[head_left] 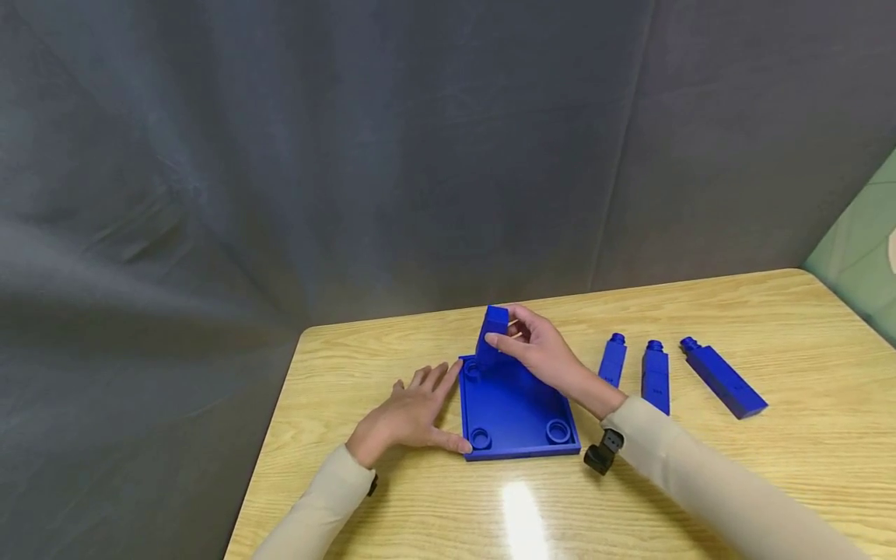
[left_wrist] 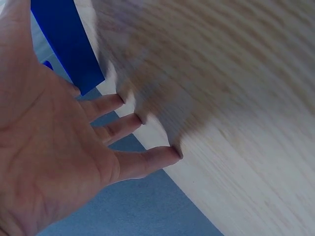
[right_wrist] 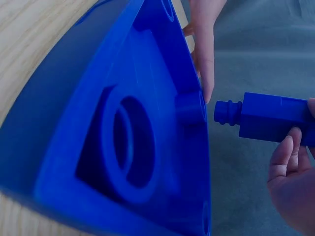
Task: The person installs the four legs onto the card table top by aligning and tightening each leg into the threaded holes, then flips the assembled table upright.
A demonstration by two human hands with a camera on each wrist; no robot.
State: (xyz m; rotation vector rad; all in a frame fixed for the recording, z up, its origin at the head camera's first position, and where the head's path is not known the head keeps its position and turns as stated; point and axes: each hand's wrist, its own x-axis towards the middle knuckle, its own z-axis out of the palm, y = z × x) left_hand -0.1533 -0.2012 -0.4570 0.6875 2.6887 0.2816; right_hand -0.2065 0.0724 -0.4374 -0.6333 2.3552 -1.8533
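A square blue tabletop panel [head_left: 516, 404] with a raised rim and round corner sockets lies underside up on the table. Fingers of my right hand [head_left: 544, 354] pinch a blue table leg [right_wrist: 270, 117] over the far left socket [head_left: 472, 369]. In the right wrist view the leg's threaded end points at the panel, with a gap between them. My left hand [head_left: 411, 416] is spread along the panel's left side, thumb at the near left corner and forefinger by the far left corner. The far right socket is hidden behind my right hand.
Three more blue legs lie right of the panel: one [head_left: 613, 360], a second [head_left: 656, 377] partly behind my right forearm, and a third [head_left: 724, 379] lying aslant. Behind the wooden table [head_left: 350, 365] hangs a dark grey curtain [head_left: 448, 155].
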